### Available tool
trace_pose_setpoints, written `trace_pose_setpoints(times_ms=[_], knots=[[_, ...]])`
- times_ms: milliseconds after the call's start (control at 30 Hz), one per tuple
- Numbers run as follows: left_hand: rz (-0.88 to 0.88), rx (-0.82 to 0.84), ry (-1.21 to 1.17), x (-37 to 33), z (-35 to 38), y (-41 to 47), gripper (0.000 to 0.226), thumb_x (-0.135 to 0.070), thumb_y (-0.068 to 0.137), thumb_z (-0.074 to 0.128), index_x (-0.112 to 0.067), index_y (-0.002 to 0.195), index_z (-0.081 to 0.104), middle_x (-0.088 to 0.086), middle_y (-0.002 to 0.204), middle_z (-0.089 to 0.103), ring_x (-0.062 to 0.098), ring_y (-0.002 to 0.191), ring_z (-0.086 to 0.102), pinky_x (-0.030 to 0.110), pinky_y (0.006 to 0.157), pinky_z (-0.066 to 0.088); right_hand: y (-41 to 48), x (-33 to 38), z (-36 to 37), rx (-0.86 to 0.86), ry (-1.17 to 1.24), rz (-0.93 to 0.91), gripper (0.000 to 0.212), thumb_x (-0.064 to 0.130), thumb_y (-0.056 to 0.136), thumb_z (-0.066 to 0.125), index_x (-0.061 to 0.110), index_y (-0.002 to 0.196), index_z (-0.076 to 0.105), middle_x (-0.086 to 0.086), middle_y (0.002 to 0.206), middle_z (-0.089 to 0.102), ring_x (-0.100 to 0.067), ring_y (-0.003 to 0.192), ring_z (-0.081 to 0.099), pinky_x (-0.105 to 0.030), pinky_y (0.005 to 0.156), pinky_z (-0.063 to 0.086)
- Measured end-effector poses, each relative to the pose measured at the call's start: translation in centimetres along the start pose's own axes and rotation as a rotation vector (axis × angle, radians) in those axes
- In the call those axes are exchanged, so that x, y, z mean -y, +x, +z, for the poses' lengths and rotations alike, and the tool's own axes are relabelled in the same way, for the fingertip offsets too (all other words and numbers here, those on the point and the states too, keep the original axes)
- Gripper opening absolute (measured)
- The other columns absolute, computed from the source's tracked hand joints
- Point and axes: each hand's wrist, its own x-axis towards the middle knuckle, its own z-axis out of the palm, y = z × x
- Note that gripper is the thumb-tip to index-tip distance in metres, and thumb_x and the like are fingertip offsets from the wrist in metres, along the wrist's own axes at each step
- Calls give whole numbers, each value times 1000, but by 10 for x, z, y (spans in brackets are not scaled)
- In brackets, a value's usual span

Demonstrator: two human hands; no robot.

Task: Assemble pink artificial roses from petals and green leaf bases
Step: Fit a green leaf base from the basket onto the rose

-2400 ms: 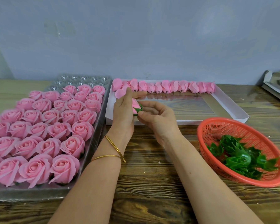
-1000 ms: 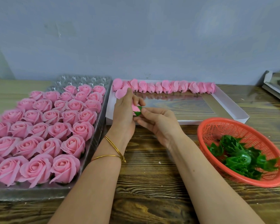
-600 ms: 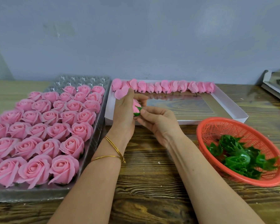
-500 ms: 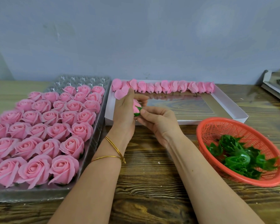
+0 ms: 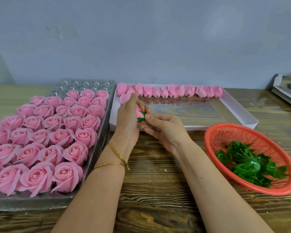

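Note:
My left hand (image 5: pixel 127 118) holds a small pink rose bud (image 5: pixel 138 111) upright over the near left corner of the white box (image 5: pixel 238 113). A green leaf base (image 5: pixel 141 117) sits at the bud's lower end. My right hand (image 5: pixel 160 127) pinches that leaf base from the right with thumb and fingers. Most of the bud is hidden behind my left palm. A row of pink buds (image 5: pixel 173 90) lines the far wall of the white box. Loose green leaf bases (image 5: pixel 249 165) lie in the red basket (image 5: pixel 225 132) at the right.
A clear plastic tray (image 5: pixel 94 148) at the left holds several finished pink roses (image 5: pixel 45 137). Bare wooden table (image 5: pixel 158 182) lies between my forearms. Flat cardboard pieces (image 5: pixel 287 91) sit at the far right edge. A grey wall stands behind.
Both hands stay at the same spot over the box corner. The bud has turned slightly in my fingers, and the green base now shows more between my thumbs.

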Motion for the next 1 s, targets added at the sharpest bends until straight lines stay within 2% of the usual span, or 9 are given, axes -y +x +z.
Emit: trace_pose_setpoints(times_ms=[133, 400, 533, 700, 833, 1000], knots=[[-9, 13, -17, 0, -2, 1, 54, -35, 102, 43, -18, 51, 54, 1, 54, 58, 12, 58, 61, 27, 64, 52, -1, 3, -1, 22, 59, 61, 15, -1, 93, 58, -2, 83, 69, -15, 71, 72, -18, 63, 72, -19, 58, 58], [-20, 16, -38, 0, 0, 3, 59, -32, 102, 44, -20, 45, 53, 1, 51, 56, 12, 56, 60, 28, 66, 48, -1, 0, -1, 29, 26, 122, 10, -4, 92, 58, -7, 91, 67, -13, 70, 72, -15, 62, 71, -19, 57, 57], [-19, 37, -19, 0, 0, 5, 62, -31, 101, 44, -22, 40, 52, 1, 50, 55, 12, 55, 59, 30, 68, 46, 0, 1, 0, 7, 52, 111, 13, -5, 91, 58, -4, 82, 67, -13, 67, 72, -16, 58, 71, -19, 55, 57], [-30, 49, -32, 0, -2, 5, 61, -33, 101, 45, -22, 41, 53, 0, 50, 56, 12, 55, 60, 28, 65, 49, 0, 0, 1, 26, 112, 108, 15, -2, 91, 59, -6, 80, 69, -18, 70, 72, -22, 63, 73, -21, 57, 58], [-29, 54, -22, 0, -2, 6, 62, -33, 101, 44, -22, 40, 53, 1, 50, 56, 12, 54, 59, 28, 63, 49, 0, -1, 0, 54, 130, 107, 28, 0, 90, 60, -2, 67, 75, -20, 71, 72, -23, 65, 74, -23, 58, 58], [10, 79, 30, 2, -2, 5, 59, -36, 101, 45, -21, 47, 62, 2, 57, 62, 11, 57, 60, 23, 58, 49, 0, -1, 0, 45, 146, 96, 29, -1, 91, 59, -3, 66, 75, -19, 71, 72, -23, 64, 73, -23, 60, 59]])
